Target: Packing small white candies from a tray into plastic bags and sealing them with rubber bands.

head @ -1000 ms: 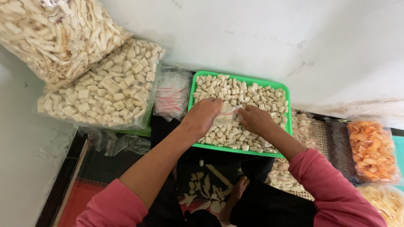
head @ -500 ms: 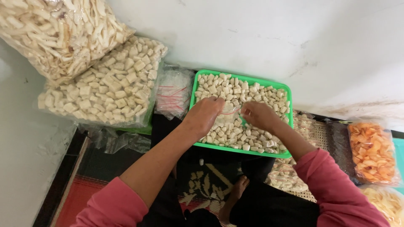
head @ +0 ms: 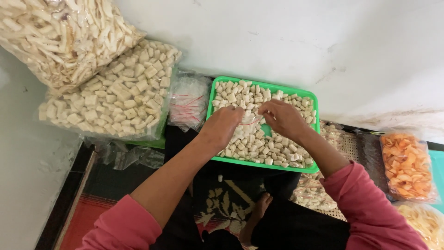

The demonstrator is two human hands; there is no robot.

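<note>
2 big clear plastic bags of pale crackers (head: 106, 95) are leaning by the white wall. Beside them, a green rectangular plastic tray (head: 210, 99) of small white cracker pieces is sitting under both hands. Left hand (head: 224, 126) and right hand (head: 282, 118) are each pinching a small clear plastic pouch (head: 252, 120) between them, above the tray.

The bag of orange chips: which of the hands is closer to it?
Right. The right hand is over the green tray, nearer the bag of orange chips; the left hand is farther away.

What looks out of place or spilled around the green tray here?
One pale snack piece lies alone on the dark cloth just below the green tray, apart from the heap the left hand and right hand work over. Nothing else stands out.
</note>
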